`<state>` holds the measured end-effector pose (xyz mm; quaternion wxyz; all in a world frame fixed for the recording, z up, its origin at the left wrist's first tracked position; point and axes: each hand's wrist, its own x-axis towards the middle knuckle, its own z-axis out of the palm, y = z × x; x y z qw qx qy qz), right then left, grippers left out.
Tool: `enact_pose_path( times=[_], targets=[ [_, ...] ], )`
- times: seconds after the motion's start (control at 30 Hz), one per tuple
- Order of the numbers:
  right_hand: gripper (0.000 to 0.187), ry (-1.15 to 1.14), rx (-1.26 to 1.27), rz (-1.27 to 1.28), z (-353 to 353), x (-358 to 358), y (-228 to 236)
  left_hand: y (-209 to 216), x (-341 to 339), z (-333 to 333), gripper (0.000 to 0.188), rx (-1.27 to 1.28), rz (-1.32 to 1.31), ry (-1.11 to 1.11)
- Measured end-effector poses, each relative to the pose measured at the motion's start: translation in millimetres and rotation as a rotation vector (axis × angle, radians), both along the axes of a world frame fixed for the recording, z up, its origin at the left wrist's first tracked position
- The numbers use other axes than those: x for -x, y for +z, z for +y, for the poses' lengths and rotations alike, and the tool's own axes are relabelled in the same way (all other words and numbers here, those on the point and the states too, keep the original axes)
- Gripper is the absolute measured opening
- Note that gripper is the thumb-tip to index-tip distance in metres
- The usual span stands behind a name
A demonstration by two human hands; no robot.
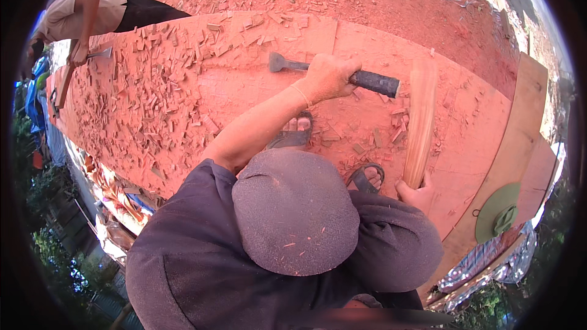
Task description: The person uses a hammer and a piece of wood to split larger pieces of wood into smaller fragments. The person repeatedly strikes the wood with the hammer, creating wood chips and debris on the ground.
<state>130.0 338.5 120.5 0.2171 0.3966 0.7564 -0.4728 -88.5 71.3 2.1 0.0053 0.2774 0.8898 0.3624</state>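
My left hand is closed round a chisel, on the shaft and the near part of its dark handle. The chisel's flared metal blade points left, close over a large reddish wooden slab. At the right, my right hand grips the lower end of a thick, smooth wooden club, which extends away from me. The club's far end lies just right of the chisel handle's butt, apart from it. My right forearm is hidden behind my bent knee.
Wood chips litter the slab, thickest at left. My sandalled feet rest on it. At upper left another person holds a bladed tool over the slab's end. A green hat lies on boards at right. Reddish ground lies beyond.
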Motion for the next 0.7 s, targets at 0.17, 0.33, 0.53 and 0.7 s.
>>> enact_pose_path(
  times=[0.17,0.33,0.53,0.7],
  targets=[
    [0.040,-0.235,0.018,0.469,59.5,8.9,77.5,12.7,-8.3,57.4,0.021,-0.219,0.046,-0.030],
    [0.035,-0.286,0.013,0.986,115.9,34.6,151.1,13.3,2.9,74.1,0.021,-0.210,0.036,-0.032],
    [0.025,-0.553,0.161,1.065,15.4,88.3,108.8,8.9,-1.1,70.2,0.024,-0.248,0.025,-0.036],
    [0.028,0.083,-0.351,0.402,4.5,37.0,17.8,9.1,5.0,71.3,0.024,-0.181,0.058,-0.038]
  ],
)
